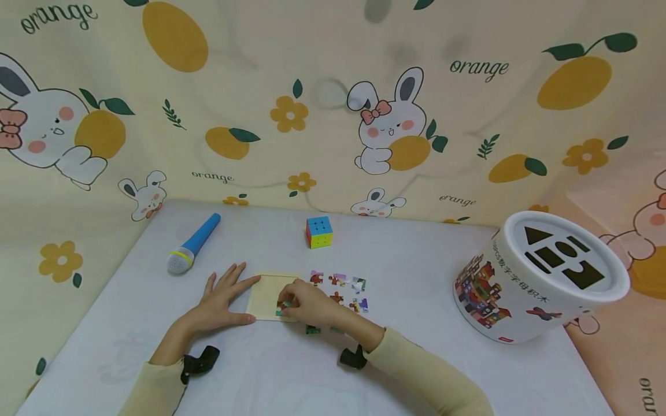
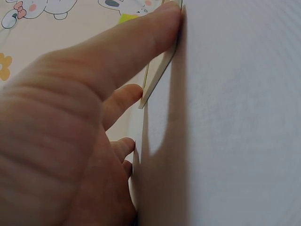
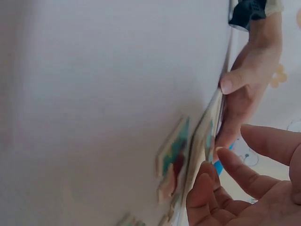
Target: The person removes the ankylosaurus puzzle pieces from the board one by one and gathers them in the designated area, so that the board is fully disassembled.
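In the head view, a pale wooden puzzle tray (image 1: 262, 294) lies flat on the table. My left hand (image 1: 224, 303) has its fingers spread, with thumb and index fingertip touching the tray's left corners; the left wrist view (image 2: 70, 117) shows the thumb against the tray edge (image 2: 157, 70). Over the tray's right part, my right hand (image 1: 312, 303) bends its fingers down at a colourful puzzle piece (image 1: 281, 306). In the right wrist view that piece (image 3: 209, 139) lies against the tray; fingertips reach it, while thumb and index finger (image 3: 244, 174) stand apart. The hand partly covers it.
Several loose puzzle pieces (image 1: 337, 297) lie right of the tray, some below the right wrist. Behind are a blue toy microphone (image 1: 195, 242) and a puzzle cube (image 1: 319, 232). A large white bucket (image 1: 536, 283) with a shape-hole lid stands at the right.
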Motion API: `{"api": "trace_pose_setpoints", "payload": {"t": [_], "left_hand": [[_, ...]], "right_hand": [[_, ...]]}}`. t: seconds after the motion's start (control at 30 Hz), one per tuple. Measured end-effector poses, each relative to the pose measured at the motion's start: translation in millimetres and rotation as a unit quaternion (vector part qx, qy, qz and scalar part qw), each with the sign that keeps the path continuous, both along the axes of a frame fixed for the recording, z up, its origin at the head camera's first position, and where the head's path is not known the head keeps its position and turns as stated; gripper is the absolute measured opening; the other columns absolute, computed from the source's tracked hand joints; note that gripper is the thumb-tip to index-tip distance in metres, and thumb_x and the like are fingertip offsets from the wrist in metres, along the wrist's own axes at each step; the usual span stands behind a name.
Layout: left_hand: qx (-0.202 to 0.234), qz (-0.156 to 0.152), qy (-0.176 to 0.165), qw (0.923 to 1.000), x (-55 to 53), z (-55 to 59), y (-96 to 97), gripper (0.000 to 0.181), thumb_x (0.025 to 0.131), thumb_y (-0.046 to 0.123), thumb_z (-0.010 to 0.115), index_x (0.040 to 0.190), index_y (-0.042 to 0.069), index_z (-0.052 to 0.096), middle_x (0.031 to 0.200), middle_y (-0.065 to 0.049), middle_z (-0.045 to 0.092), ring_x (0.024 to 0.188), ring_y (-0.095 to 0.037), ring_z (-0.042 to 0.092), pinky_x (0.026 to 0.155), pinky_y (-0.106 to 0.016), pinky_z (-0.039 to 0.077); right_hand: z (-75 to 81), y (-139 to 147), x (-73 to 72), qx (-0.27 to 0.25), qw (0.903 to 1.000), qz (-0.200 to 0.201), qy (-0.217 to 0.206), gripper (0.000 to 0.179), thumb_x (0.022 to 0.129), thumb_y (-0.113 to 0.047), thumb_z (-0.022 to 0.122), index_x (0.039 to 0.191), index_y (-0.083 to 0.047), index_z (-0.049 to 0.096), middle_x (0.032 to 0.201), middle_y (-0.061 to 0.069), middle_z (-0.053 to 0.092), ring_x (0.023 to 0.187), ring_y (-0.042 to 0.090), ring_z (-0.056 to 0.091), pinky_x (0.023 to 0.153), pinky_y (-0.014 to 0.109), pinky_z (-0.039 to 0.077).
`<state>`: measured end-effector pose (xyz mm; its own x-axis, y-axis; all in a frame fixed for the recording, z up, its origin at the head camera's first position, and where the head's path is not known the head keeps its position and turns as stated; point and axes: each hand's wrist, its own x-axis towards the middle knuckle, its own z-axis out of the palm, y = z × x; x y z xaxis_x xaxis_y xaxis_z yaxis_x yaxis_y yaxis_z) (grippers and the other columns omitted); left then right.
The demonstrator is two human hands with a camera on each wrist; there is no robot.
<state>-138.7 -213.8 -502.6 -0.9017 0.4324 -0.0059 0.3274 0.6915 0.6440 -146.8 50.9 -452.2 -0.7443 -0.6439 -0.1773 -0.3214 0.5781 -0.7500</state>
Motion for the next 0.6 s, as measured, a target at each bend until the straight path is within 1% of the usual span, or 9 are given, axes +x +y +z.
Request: {"api": "trace_pose_setpoints", "payload": {"t": [0.13, 0.3, 0.43, 0.53, 0.6], "left_hand": [[0.003, 0.000, 0.003, 1.0000, 0.0, -0.6, -0.2, 0.090, 0.075, 0.048, 0.083, 0.149, 0.012, 0.047, 0.162, -0.027, 0.014, 0.149, -0.048, 0.001, 0.109, -0.070, -0.013], [0.006, 0.000, 0.005, 1.0000, 0.1, -0.9, -0.6, 0.090, 0.075, 0.048, 0.084, 0.149, 0.012, 0.047, 0.162, -0.027, 0.014, 0.149, -0.048, 0.001, 0.110, -0.070, -0.013], [0.011, -0.001, 0.009, 0.9999, 1.1, 1.1, -0.3, 0.090, 0.074, 0.047, 0.084, 0.148, 0.011, 0.048, 0.162, -0.028, 0.015, 0.148, -0.048, 0.002, 0.109, -0.070, -0.012], [0.015, -0.002, 0.012, 0.9998, 1.8, 2.5, -0.2, 0.089, 0.074, 0.046, 0.084, 0.148, 0.010, 0.048, 0.161, -0.028, 0.016, 0.148, -0.049, 0.002, 0.109, -0.071, -0.012], [0.016, -0.003, 0.013, 0.9998, 2.1, 3.2, -0.2, 0.089, 0.074, 0.045, 0.084, 0.148, 0.010, 0.048, 0.161, -0.029, 0.016, 0.148, -0.050, 0.003, 0.109, -0.071, -0.012]], "right_hand": [[-3.5, -0.6, 1.1, 0.005, 0.9999, 0.000, 0.011, 0.022, 0.091, -0.010, 0.071, 0.113, -0.007, 0.066, 0.099, 0.001, 0.054, 0.077, 0.007, 0.050, 0.069, 0.020, 0.045], [-3.1, -1.6, 0.3, 0.000, 0.9999, 0.000, 0.015, 0.022, 0.091, -0.005, 0.070, 0.112, -0.008, 0.064, 0.097, 0.001, 0.054, 0.077, 0.006, 0.050, 0.068, 0.019, 0.046], [-3.0, -2.5, 0.8, -0.005, 0.9999, 0.007, 0.012, 0.015, 0.091, 0.002, 0.067, 0.101, -0.008, 0.066, 0.087, 0.002, 0.058, 0.072, 0.007, 0.049, 0.062, 0.019, 0.043], [-3.8, -2.6, 2.5, -0.010, 0.9999, 0.012, 0.004, 0.014, 0.089, 0.006, 0.066, 0.092, -0.008, 0.067, 0.082, 0.000, 0.061, 0.070, 0.005, 0.048, 0.060, 0.018, 0.043], [-3.6, -1.8, 3.1, -0.017, 0.9998, 0.011, 0.003, 0.014, 0.088, 0.007, 0.067, 0.089, -0.008, 0.068, 0.082, -0.003, 0.062, 0.070, 0.005, 0.049, 0.061, 0.018, 0.044]]}}
